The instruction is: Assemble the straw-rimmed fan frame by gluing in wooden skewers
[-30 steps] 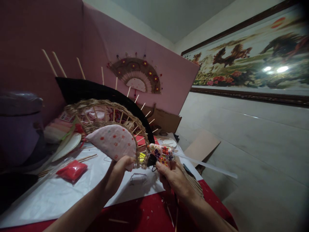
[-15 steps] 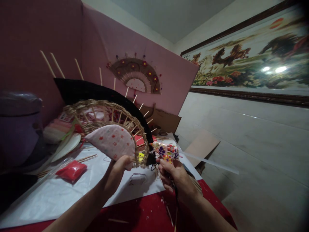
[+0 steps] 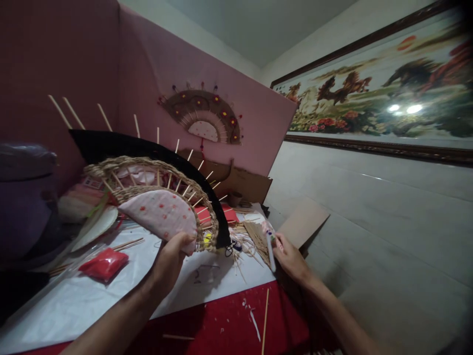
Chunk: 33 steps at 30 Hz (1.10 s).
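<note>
A half-round fan frame (image 3: pixel 158 209) stands tilted up over the table, with a pink spotted cloth centre, braided straw bands, a black outer band (image 3: pixel 148 146) and thin sticks poking past its edge. My left hand (image 3: pixel 173 259) grips the lower right corner of the pink cloth part. Off to the right, apart from the fan, my right hand (image 3: pixel 290 256) is closed around a small flower-patterned packet (image 3: pixel 272 236); a pale narrow strip hangs down beside it. Dark cord loops (image 3: pixel 229 250) lie by the lower right end of the black band.
A red packet (image 3: pixel 104 265) lies on the white sheet (image 3: pixel 121 310). Straw strands (image 3: pixel 254 239) and a loose stick (image 3: pixel 265 320) are at right and front. A finished fan (image 3: pixel 203 116) hangs on the pink panel. A lidded bin (image 3: pixel 25 197) is at left.
My right hand has moved right, away from the fan's black band, carrying the patterned packet, which has turned. The fan and my left hand appear shifted slightly left, along with the whole view.
</note>
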### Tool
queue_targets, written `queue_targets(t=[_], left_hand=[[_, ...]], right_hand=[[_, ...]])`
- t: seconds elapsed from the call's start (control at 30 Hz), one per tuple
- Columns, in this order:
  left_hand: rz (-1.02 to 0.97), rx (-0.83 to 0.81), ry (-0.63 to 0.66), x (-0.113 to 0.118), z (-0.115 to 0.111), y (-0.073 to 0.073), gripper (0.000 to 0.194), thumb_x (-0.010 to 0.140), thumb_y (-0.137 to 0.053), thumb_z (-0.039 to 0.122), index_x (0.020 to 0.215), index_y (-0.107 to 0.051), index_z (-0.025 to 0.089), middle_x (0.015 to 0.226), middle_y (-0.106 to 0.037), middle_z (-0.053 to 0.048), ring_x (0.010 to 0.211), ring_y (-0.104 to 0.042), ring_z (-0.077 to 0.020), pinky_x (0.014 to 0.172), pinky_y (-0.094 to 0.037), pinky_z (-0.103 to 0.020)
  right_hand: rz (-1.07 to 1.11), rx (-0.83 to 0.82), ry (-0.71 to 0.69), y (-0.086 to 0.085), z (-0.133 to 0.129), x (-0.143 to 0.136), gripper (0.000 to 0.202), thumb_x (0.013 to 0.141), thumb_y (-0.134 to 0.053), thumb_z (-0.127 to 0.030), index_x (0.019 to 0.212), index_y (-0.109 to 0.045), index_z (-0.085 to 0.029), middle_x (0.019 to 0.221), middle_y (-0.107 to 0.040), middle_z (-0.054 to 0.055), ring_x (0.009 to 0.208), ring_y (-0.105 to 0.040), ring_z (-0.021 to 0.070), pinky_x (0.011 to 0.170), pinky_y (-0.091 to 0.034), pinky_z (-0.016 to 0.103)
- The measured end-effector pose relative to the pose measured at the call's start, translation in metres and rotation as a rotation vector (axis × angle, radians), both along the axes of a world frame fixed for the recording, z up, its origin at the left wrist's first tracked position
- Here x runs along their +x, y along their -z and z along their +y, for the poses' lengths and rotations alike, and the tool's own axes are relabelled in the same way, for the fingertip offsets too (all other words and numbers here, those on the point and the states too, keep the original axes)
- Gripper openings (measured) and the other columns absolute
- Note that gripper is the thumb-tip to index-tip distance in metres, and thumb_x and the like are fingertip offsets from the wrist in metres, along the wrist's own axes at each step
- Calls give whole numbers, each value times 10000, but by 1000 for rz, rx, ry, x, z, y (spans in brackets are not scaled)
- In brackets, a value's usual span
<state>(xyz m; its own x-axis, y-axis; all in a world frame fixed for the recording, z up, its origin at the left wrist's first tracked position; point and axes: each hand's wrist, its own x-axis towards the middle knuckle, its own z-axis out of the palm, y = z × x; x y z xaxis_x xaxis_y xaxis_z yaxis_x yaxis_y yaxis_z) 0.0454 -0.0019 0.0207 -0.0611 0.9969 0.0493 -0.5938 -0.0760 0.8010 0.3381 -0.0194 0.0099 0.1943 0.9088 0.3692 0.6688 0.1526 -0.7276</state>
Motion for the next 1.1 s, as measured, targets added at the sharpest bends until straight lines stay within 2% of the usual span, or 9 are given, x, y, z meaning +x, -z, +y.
queue_targets(t=[0.1,0.2,0.37,0.47,0.57,0.67,0.8,0.97,1.1], left_hand=[[-32,-32,-26,0,1,-2,126,460,-595,212,544,-509,176,547,-465,37,580,-381,-107,507,-354,-222],[-48,-57,-29,-1,0,-3,119,442,-592,212,530,-523,172,549,-484,29,598,-403,-111,514,-366,-216],[-34,-57,-24,-2,-1,-5,111,445,-591,220,458,-488,180,492,-437,34,534,-347,-99,458,-332,-221],[-50,-43,-25,-2,0,-5,101,458,-591,211,482,-498,182,504,-436,34,545,-355,-103,460,-326,-224],[-47,-33,-24,-2,2,-4,103,466,-596,209,539,-530,179,547,-465,31,576,-380,-108,469,-323,-225],[-40,-47,-34,-3,2,-4,117,468,-599,216,494,-489,186,515,-432,38,555,-348,-101,474,-327,-223],[-60,-50,-24,-3,1,-4,120,470,-592,206,476,-473,187,503,-425,41,550,-347,-98,483,-335,-217],[-78,-46,-27,-3,0,-5,105,478,-587,186,504,-486,180,512,-439,45,539,-355,-98,473,-334,-220],[-109,-31,-29,-2,-1,-7,94,479,-597,175,522,-514,169,538,-465,38,560,-388,-99,484,-343,-224]], right_hand=[[-343,-207,23,12,4,13,421,829,-461,-428,1145,-540,-161,1048,-659,118,940,-621,258,776,-459,345],[-565,-266,19,16,11,14,450,850,-444,-369,1225,-492,-125,1217,-584,139,1089,-562,229,879,-421,311],[-681,-264,100,10,14,-2,400,851,-483,-319,1186,-539,-107,1133,-600,178,1052,-549,281,873,-384,377],[-793,-148,135,-4,0,-21,267,862,-460,-240,1065,-601,-138,1041,-607,158,1015,-529,286,849,-355,384],[-786,-137,-185,-24,-26,-37,140,849,-492,-204,813,-628,-206,898,-638,45,861,-565,182,735,-366,271],[-759,-247,-265,-39,-55,-42,117,762,-551,-127,711,-611,-214,734,-621,-9,713,-545,141,641,-333,249],[-676,-403,-543,-33,-77,-37,183,665,-559,-40,699,-596,-215,837,-568,-24,774,-513,110,656,-330,212],[-585,-534,-590,-13,-77,-31,157,652,-568,-32,672,-560,-188,863,-518,-28,800,-488,100,668,-330,196],[-537,-534,-609,-15,-73,-33,218,646,-533,8,724,-563,-193,881,-512,-30,764,-486,93,648,-332,196]])
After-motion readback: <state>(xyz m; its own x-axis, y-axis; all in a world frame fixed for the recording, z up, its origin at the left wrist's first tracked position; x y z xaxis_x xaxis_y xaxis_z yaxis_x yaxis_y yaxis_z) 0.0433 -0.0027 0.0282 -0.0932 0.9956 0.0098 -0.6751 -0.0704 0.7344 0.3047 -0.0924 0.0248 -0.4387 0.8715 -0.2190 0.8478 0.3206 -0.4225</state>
